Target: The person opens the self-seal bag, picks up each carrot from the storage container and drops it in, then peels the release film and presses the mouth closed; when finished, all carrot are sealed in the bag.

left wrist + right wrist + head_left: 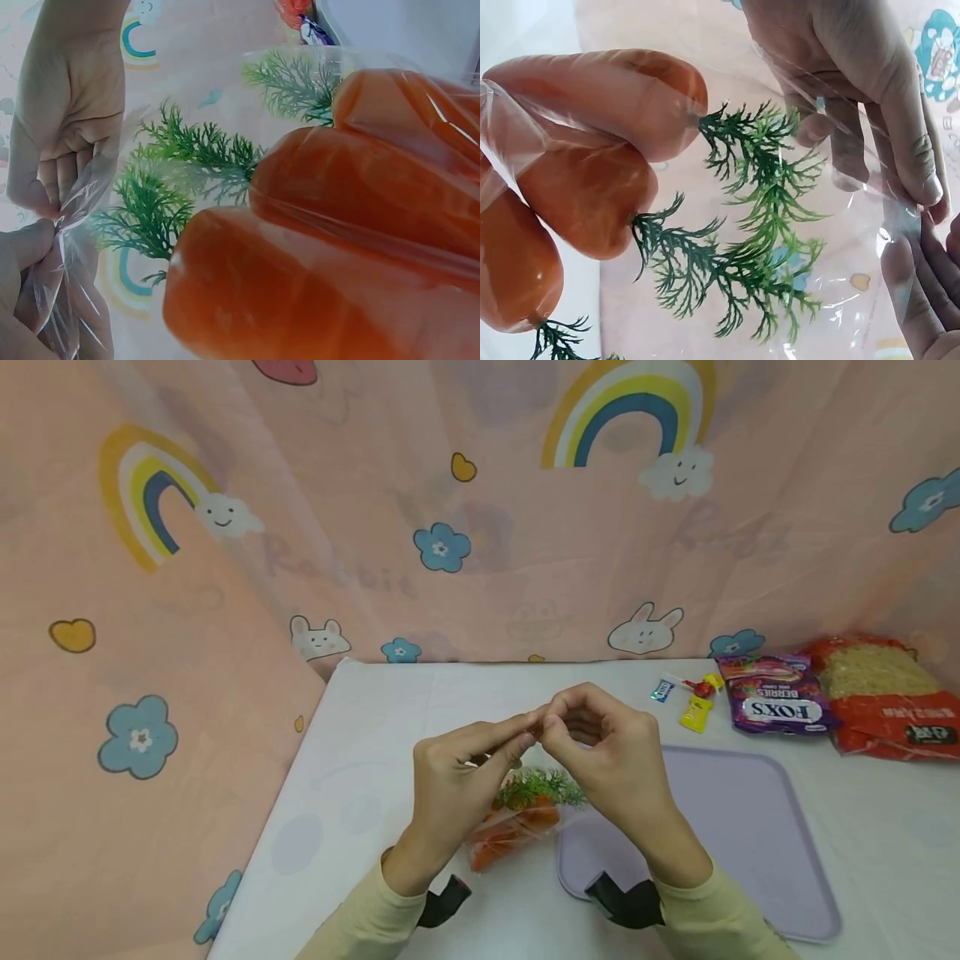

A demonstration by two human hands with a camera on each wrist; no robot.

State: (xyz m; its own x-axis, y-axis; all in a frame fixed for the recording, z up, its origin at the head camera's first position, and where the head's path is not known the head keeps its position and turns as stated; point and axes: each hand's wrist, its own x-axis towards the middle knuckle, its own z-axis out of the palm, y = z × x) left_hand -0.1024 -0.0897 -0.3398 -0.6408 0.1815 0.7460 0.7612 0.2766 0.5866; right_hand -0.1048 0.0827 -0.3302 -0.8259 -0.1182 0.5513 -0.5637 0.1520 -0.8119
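A clear plastic bag [862, 315] holds three orange carrots [517, 835] with feathery green tops [536, 787]. My left hand [453, 777] pinches the bag's upper edge between thumb and fingers, and the film is gathered in creases there. Right beside it, my right hand [611, 756] pinches the same edge, so the fingertips of both hands meet over the bag. Below the hands the carrots hang slanted, their green ends toward the fingers. In the head view the hands partly cover the bag's top.
A lilac tray [738, 827] lies to the right, partly behind my right forearm. Behind it are small wrapped candies [697, 714], a purple Fox's candy bag [776, 697] and a red bag of noodles [888, 702]. A patterned pink cloth [525, 602] hangs behind the white table [360, 827].
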